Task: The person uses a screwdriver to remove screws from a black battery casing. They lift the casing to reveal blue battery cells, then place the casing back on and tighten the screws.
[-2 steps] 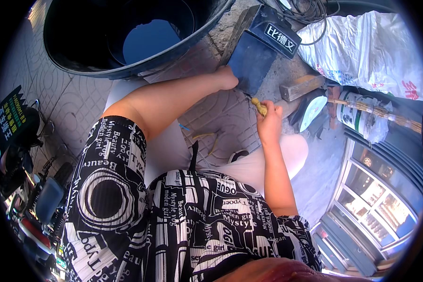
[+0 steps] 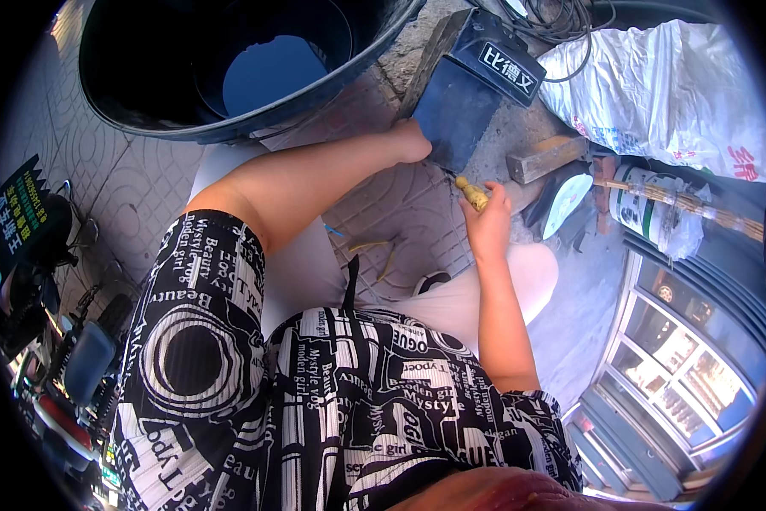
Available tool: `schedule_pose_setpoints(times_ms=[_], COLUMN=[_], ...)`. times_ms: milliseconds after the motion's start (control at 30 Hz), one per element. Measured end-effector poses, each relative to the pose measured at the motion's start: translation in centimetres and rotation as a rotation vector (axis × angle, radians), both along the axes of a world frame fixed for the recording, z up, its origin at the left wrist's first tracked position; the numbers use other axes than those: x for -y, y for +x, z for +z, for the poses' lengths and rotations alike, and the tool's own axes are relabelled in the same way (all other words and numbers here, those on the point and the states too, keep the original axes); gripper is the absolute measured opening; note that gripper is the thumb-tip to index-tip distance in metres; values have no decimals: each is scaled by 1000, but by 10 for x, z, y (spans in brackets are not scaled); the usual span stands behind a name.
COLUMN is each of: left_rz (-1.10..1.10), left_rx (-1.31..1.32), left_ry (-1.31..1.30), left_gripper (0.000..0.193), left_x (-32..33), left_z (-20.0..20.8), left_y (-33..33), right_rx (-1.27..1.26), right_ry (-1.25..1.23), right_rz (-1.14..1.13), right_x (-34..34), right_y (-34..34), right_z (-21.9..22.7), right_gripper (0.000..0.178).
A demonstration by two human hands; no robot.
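Observation:
My right hand is closed loosely around a tool's knobbed, yellowish handle, its fingers and thumb on either side. A thin dark shank seems to run from the knob toward the flap; its tip is too small to make out. My left hand is curled at the lower left edge of a dark blue flap, which carries a black plate with white lettering. From here the left fingertips are hidden. The flap stands tilted against a rough board, just beyond both hands.
A large black tub stands at the far left. Right of the hands lie a wooden block, a white woven sack and a white bucket crossed by a bundle of sticks. Parked two-wheelers are at the left rim.
The fingers of my right hand have loosened and shifted on the handle, so more of it shows. My left hand and the flap stay where they were.

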State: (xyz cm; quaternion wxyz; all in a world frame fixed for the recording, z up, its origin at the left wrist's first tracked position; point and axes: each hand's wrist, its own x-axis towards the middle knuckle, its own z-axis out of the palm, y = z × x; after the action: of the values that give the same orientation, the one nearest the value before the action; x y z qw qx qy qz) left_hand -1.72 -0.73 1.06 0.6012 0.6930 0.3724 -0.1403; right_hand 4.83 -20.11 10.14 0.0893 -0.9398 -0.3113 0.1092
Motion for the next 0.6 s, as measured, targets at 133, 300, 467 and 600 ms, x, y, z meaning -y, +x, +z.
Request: schedule_pose_setpoints(times_ms=[133, 300, 467, 600], left_rz=[18, 24, -10, 39], left_rx=[1, 10, -1, -1], left_ry=[0, 11, 29, -1], left_gripper=[56, 62, 64, 65], left_x=[1, 2, 1, 2], left_z=[0, -1, 8, -1], left_y=[-1, -1, 1, -1], right_rx=[-155, 6, -124, 4], right_ry=[-97, -73, -129, -63], right_rz=[-147, 69, -162, 137], right_x=[-2, 3, 4, 6], right_y=[3, -2, 7, 0], right_z=[0, 5, -8, -3], right_gripper=[45, 42, 40, 37])
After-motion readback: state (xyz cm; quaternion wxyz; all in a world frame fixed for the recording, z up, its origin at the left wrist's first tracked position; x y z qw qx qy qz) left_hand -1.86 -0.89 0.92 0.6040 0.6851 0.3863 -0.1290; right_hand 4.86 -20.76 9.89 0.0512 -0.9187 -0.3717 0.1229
